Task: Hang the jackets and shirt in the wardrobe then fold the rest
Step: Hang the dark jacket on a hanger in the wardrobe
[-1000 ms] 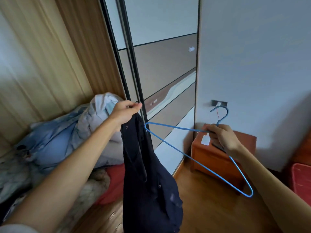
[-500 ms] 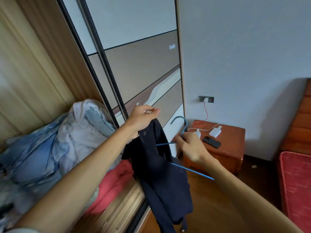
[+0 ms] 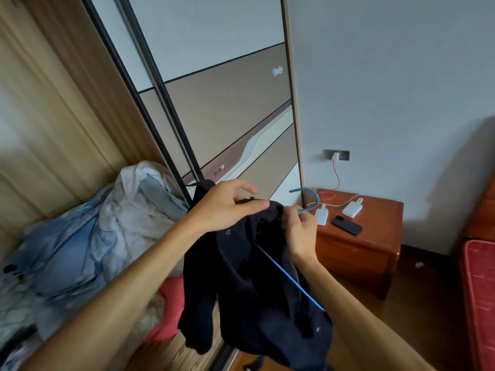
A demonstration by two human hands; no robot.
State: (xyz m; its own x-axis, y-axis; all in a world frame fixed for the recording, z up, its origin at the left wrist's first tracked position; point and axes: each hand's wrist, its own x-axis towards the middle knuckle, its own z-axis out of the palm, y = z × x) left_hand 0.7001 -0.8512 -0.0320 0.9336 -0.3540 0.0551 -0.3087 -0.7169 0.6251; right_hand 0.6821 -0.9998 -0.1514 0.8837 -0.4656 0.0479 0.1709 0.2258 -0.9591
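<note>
A dark navy jacket (image 3: 249,295) hangs in mid-air in front of the wardrobe. My left hand (image 3: 227,207) grips its collar from above. My right hand (image 3: 300,234) pinches a blue wire hanger (image 3: 289,277) just below its hook. One arm of the hanger runs inside the jacket and the other slants down over the dark cloth. The hook curves up beside my right thumb. A pile of light blue and white clothes (image 3: 88,231) lies inside the open wardrobe at the left, with a red garment (image 3: 168,311) under it.
The wardrobe's sliding door (image 3: 214,103) stands behind the jacket. A brown bedside cabinet (image 3: 359,247) at the right carries a phone (image 3: 347,225), white chargers and cables. A red mattress edge (image 3: 479,295) shows at far right. Wooden floor lies below.
My right hand has brought the hanger left into the jacket, one arm now under the cloth. My left hand has shifted along the collar. The view has turned right.
</note>
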